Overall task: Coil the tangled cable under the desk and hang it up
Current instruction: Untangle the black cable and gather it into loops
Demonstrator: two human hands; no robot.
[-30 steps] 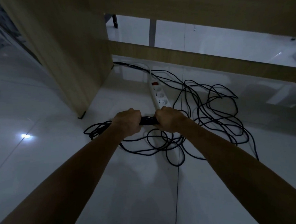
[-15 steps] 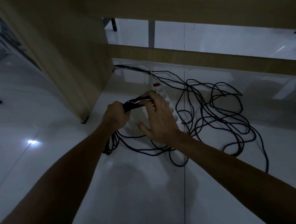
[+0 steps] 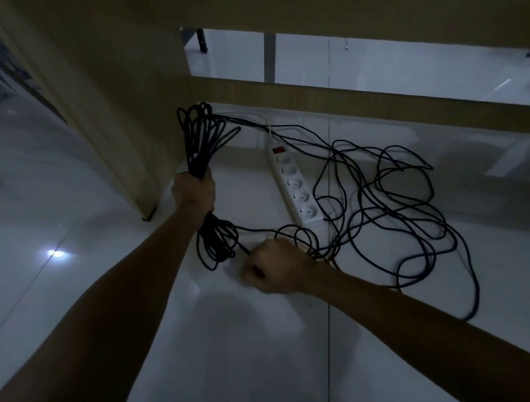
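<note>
Head | left hand (image 3: pixel 194 191) fists cable (image 3: pixel 392 198) bundle (loops upright) | right hand (image 3: pixel 277 267) curled round one strand

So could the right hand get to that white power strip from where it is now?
Probably yes. The power strip lies on open floor just beyond the right hand, with only loose cable loops between, but that hand already pinches a strand.

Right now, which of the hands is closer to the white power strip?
Right. The right hand sits just below the power strip's near end; the left hand grips the cable bundle further left.
</note>
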